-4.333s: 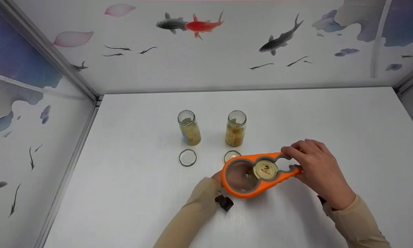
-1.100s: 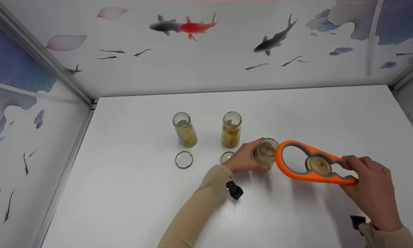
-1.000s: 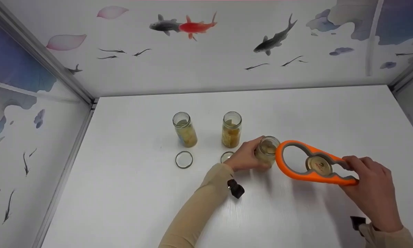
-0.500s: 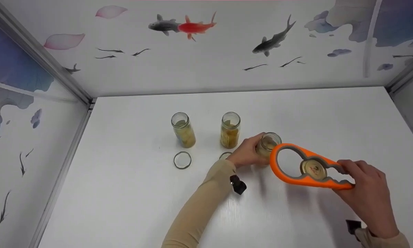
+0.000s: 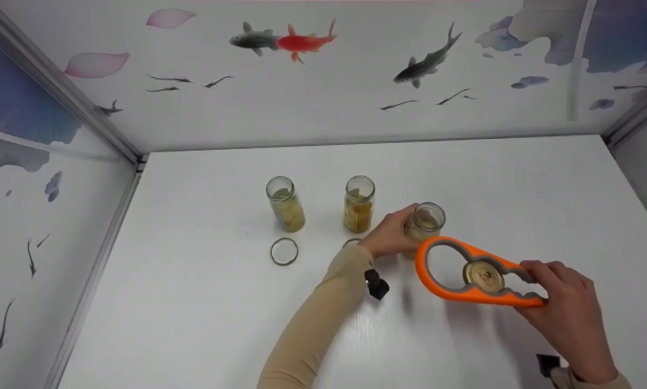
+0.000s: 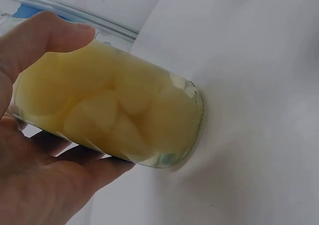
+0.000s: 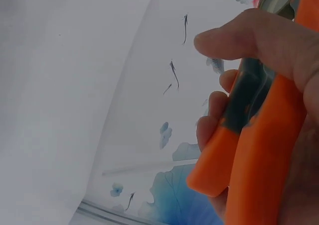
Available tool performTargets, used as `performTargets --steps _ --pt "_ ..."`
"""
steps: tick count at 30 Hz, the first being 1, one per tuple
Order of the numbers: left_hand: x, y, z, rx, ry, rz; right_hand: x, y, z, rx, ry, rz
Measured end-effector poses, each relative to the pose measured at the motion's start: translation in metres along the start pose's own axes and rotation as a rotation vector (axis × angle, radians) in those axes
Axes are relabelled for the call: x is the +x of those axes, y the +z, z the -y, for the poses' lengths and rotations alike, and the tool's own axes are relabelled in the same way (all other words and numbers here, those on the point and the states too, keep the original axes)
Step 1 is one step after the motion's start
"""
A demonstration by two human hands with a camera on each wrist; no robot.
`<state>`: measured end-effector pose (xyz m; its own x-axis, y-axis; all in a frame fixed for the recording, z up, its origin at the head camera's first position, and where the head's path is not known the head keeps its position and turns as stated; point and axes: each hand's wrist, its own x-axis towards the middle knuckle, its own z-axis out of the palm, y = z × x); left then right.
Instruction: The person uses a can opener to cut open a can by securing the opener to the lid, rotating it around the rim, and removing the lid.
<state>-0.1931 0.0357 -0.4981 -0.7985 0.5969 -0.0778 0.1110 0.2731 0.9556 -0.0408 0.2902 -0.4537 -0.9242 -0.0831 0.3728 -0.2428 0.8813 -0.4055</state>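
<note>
My left hand point(image 5: 391, 235) grips an uncapped glass jar point(image 5: 427, 217), fingers and thumb round its side. Pale yellow chunks in liquid fill the jar point(image 6: 114, 100) in the left wrist view; whether its base touches the table I cannot tell. My right hand point(image 5: 569, 313) holds an orange and grey jar opener point(image 5: 445, 296) by its handle end, tilted above the table. A gold metal lid point(image 5: 484, 276) sits in the opener's middle hollow. In the head view the opener's round end hides the jar's lower part. The right wrist view shows the opener's two orange handles point(image 7: 264, 155) in the hand.
Two uncapped glass jars, one with pale contents point(image 5: 288, 210) and one with amber contents point(image 5: 359, 212), stand farther back on the white table point(image 5: 194, 302). A lid point(image 5: 284, 252) lies before the left one; another point(image 5: 352, 242) is mostly hidden by my left hand. Printed walls surround the table.
The lid and opener have come off the jar since the oldest frame. Over the last second the jar has moved farther back, while the opener has shifted slightly left and nearer me.
</note>
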Motion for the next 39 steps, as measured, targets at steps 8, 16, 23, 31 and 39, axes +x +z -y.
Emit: performTargets --steps 8,16,23,31,39 --pt "0.008 -0.001 0.001 -0.018 0.004 -0.016 -0.003 0.002 0.0 0.018 0.013 0.013" --pt "0.015 -0.006 -0.001 0.03 -0.04 -0.02 -0.003 0.007 0.001 0.021 0.011 0.018" --pt "0.022 -0.008 -0.006 0.052 -0.09 -0.002 -0.003 0.009 0.002 0.029 0.026 0.027" --pt "0.029 -0.01 -0.005 0.073 -0.121 0.016 -0.003 0.01 0.001 0.025 0.032 0.035" --pt "0.037 -0.007 -0.004 0.095 -0.146 -0.01 -0.005 0.011 0.002 0.033 0.042 0.046"
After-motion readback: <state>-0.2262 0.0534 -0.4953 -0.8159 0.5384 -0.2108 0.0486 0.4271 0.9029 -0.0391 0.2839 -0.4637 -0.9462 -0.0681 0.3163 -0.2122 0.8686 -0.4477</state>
